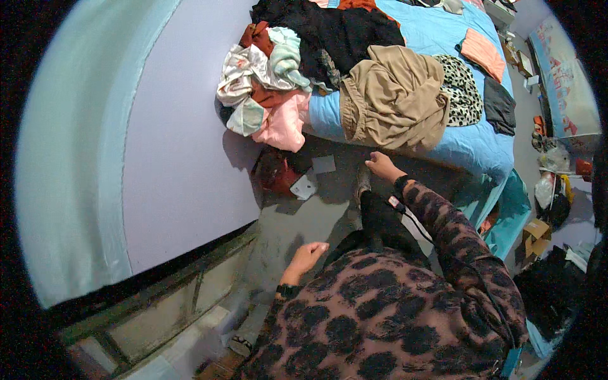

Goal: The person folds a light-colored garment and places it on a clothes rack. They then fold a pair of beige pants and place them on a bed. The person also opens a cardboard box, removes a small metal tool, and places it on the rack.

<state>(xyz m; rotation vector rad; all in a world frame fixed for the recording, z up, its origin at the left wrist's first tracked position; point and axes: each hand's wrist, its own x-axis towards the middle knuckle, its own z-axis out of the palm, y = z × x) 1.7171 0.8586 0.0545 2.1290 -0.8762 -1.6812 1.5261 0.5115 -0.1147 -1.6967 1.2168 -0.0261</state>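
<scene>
My right hand, its fingers curled with nothing seen in them, hangs near the front edge of a bed with a blue sheet. Just above it on the bed lies a crumpled beige garment with a gathered waistband. My left hand is lower, in front of my body, fingers loosely curled and holding nothing visible. A black garment, a pink cloth and a satiny white garment are heaped at the bed's left. A black-and-white spotted garment lies right of the beige one.
Folded peach and dark grey garments lie at the bed's right. A pale wall panel stands at left. On the floor are a red bag, a white box and, at right, an open cardboard box.
</scene>
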